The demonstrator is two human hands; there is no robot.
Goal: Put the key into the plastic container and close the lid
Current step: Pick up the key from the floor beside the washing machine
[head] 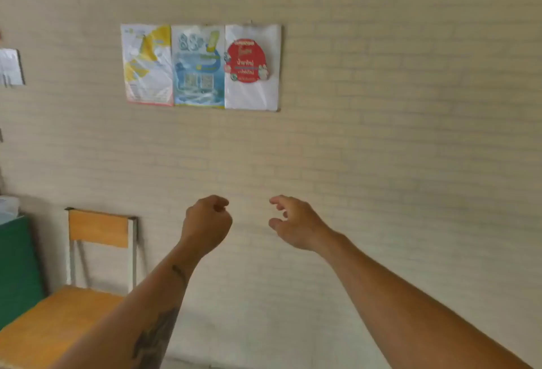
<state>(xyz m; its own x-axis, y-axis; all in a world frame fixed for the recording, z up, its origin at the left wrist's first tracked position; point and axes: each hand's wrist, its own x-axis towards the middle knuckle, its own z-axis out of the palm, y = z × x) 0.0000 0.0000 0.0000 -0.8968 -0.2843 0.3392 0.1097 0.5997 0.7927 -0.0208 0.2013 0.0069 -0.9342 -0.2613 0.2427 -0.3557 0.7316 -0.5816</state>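
Note:
Both my arms are stretched out in front of a pale brick wall. My left hand (206,220) is curled into a loose fist and nothing shows in it. My right hand (294,223) hangs with its fingers bent and apart, holding nothing. A gap of bare wall separates the two hands. Neither the key nor the plastic container appears in the head view.
A wooden chair (88,289) with a metal frame stands at the lower left against the wall. A green surface (16,266) lies left of it. Three posters (201,66) hang on the wall above, and another sheet of paper (10,66) hangs at the far left.

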